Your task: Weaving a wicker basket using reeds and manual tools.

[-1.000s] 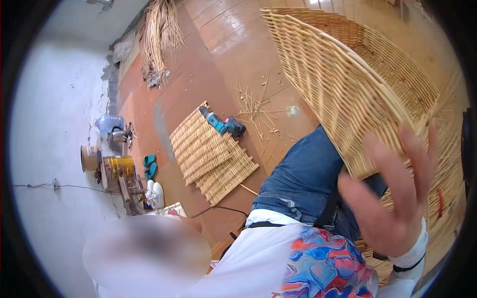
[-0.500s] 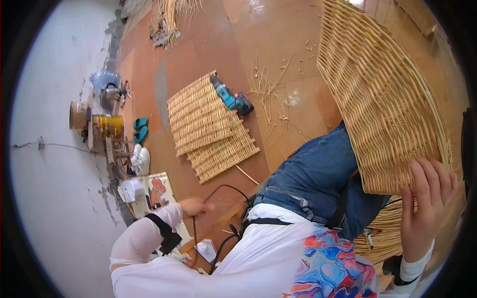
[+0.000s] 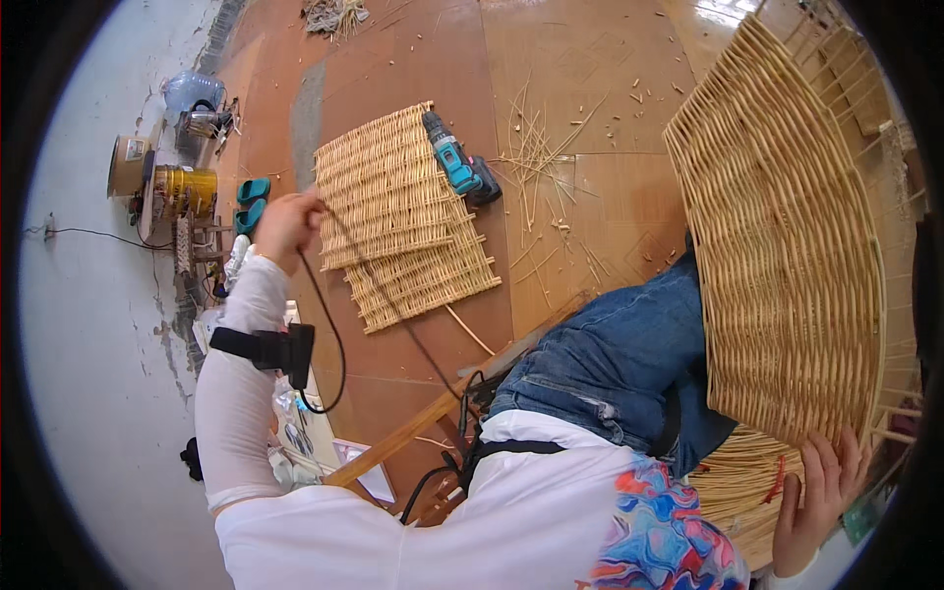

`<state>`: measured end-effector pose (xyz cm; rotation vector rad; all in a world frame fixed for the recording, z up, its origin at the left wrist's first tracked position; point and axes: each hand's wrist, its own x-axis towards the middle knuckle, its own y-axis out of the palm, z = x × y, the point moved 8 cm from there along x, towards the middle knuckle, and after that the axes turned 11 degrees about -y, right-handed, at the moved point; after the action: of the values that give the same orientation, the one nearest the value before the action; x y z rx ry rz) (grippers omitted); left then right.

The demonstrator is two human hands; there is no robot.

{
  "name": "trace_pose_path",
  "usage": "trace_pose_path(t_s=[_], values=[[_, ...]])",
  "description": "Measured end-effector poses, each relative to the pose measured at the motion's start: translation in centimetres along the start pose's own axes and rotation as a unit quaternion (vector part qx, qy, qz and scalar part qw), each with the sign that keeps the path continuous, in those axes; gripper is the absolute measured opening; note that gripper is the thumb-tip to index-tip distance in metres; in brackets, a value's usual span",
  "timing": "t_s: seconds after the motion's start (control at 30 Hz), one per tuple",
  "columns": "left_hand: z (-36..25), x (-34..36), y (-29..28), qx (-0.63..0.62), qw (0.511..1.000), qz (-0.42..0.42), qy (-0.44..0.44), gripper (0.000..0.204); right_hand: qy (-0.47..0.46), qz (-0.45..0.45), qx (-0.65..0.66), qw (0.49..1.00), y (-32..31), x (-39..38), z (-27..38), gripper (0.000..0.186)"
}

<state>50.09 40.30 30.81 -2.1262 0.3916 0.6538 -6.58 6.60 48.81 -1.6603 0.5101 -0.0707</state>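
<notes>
My left hand [image 3: 288, 231] is raised at the left with its fingers closed on a thin black cable [image 3: 379, 275]. One length of the cable slants down to my waist, and another loops back toward the black wrist strap on my forearm. On the right, a large fan-shaped woven wicker panel [image 3: 787, 246] leans by my legs, with bare stakes sticking out along its outer edge. My right hand [image 3: 821, 492] is at the panel's lower edge, fingers stretched out and touching it, thumb apart.
Two smaller woven panels [image 3: 383, 187] overlap on the floor, with a teal cordless drill [image 3: 457, 162] on top. Loose wicker strips [image 3: 546, 147] and cut bits are scattered nearby. Teal slippers [image 3: 253, 205], a yellow bucket [image 3: 185, 192] and a water jug [image 3: 192, 91] stand near the wall.
My left hand has risen up and left, drawing the cable out with it. My right hand has slid down to the panel's lower edge, and the panel appears turned slightly.
</notes>
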Motion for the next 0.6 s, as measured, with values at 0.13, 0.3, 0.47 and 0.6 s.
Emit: trace_pose_path(t_s=[0.13, 0.3, 0.47, 0.6], values=[[2.5, 3.8, -9.2, -0.113, 0.988, -0.098, 0.027, 0.033, 0.019, 0.028, 0.048, 0.998, 0.2, -0.9, -0.7, 0.035], [-0.5, 4.8, -20.3, -0.158, 0.96, -0.214, 0.084, 0.031, -0.011, 0.054, 0.025, 0.998, 0.4, -0.8, -0.4, 0.035], [-8.5, 3.2, -20.8, -0.136, 0.971, -0.124, 0.151, 0.03, -0.026, 0.053, 0.011, 0.998, 0.5, -0.8, 0.2, 0.033], [-12.0, 1.2, -16.3, -0.096, 0.973, -0.104, 0.183, 0.029, -0.022, 0.05, -0.002, 0.999, 0.6, -0.5, 0.4, 0.032]])
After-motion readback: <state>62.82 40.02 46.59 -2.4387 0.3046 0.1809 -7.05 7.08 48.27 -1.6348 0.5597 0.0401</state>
